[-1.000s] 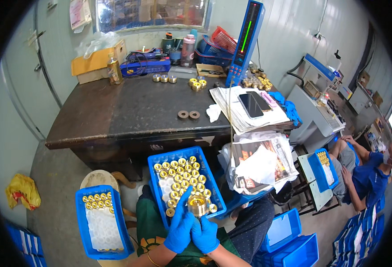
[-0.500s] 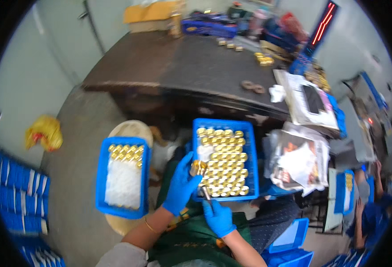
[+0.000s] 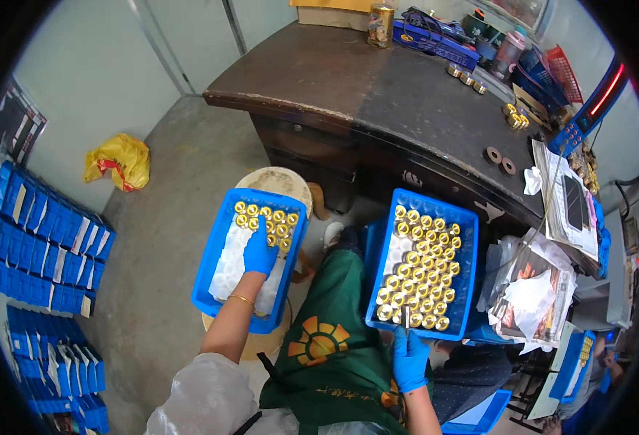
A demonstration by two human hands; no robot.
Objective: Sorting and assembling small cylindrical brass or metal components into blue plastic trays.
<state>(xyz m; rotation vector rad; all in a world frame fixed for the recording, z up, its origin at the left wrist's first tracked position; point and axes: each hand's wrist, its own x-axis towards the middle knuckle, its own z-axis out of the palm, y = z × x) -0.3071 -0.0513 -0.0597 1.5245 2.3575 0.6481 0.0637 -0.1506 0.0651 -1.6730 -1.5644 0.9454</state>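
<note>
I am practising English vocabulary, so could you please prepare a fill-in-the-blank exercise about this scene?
The left hand is over a blue crate with ____ brass-coloured fittings than the blue crate to its right.
The right hand, in a glove coloured ____, holds a slim metal rod.
The plastic bag on the floor is mostly ____.

Missing words: fewer; blue; yellow

Blue gloves (image 3: 261, 255), blue trays (image 3: 470, 268); gold-toned pieces (image 3: 413, 258); green apron (image 3: 319, 290), orange sun motif (image 3: 318, 340).

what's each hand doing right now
Left hand: at the brass pieces in the left tray; grip cannot be told.
Right hand: closed, holding a slim metal rod.
</note>
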